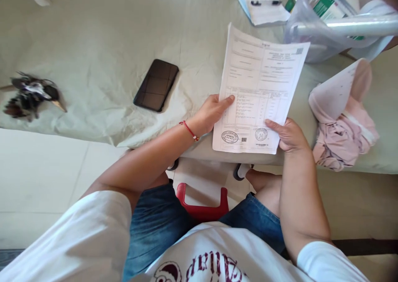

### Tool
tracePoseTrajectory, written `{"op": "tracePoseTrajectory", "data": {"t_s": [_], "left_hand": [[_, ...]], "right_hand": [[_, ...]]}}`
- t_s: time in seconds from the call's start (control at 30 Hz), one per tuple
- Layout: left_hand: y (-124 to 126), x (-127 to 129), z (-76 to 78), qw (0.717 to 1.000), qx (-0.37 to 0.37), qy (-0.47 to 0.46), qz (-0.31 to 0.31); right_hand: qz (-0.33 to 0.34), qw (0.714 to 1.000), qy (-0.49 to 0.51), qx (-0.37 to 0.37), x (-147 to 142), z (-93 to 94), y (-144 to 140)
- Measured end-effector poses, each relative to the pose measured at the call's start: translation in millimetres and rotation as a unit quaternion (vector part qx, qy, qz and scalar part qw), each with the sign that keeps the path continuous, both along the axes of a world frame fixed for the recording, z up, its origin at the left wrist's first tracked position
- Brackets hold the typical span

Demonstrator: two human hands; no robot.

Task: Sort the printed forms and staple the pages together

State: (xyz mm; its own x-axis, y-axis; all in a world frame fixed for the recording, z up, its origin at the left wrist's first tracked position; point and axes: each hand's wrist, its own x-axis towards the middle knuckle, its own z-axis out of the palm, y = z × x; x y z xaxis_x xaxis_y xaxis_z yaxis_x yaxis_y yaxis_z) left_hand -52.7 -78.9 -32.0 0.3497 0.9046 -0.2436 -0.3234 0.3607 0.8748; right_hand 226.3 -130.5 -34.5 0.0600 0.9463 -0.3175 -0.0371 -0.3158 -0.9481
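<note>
A printed paper form (248, 79) with two round stamps near its bottom edge is held up over the front of the table. On its left edge my left hand (214, 110) grips it, thumb on the printed face and fingers behind. My right hand (290, 135) pinches the lower right edge, its thumb also on top. Whether more sheets lie behind the form I cannot tell. Left of my hands, a black smartphone (156, 85) lies on the cloth with its screen dark.
A pale cloth (102, 46) covers the table. At far left lies a dark feathered bird figure (34, 93). Pink fabric (338, 137) sits at right. Behind are a clipped stack of papers (267, 10) and a clear plastic bin (301, 29). A red stool (202, 211) shows between my legs.
</note>
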Motion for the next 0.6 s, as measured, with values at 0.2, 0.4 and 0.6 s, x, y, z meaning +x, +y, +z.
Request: {"op": "tracePoseTrajectory", "data": {"t_s": [0.2,0.4,0.6], "left_hand": [[-34.7,7.6,3.5,0.999,-0.036,0.014,0.014],[-114.0,-10.6,8.1,0.992,-0.087,0.056,0.074],[-175.6,-29.9,-17.1,0.989,-0.107,0.041,0.093]], "right_hand": [[-0.028,0.999,-0.028,0.03,13.4,-3.1,-30.1],[-0.031,0.999,-0.035,-0.016,-4.8,4.2,-118.7],[-0.035,0.995,0.004,-0.091,-36.4,-3.2,-189.8]]}}
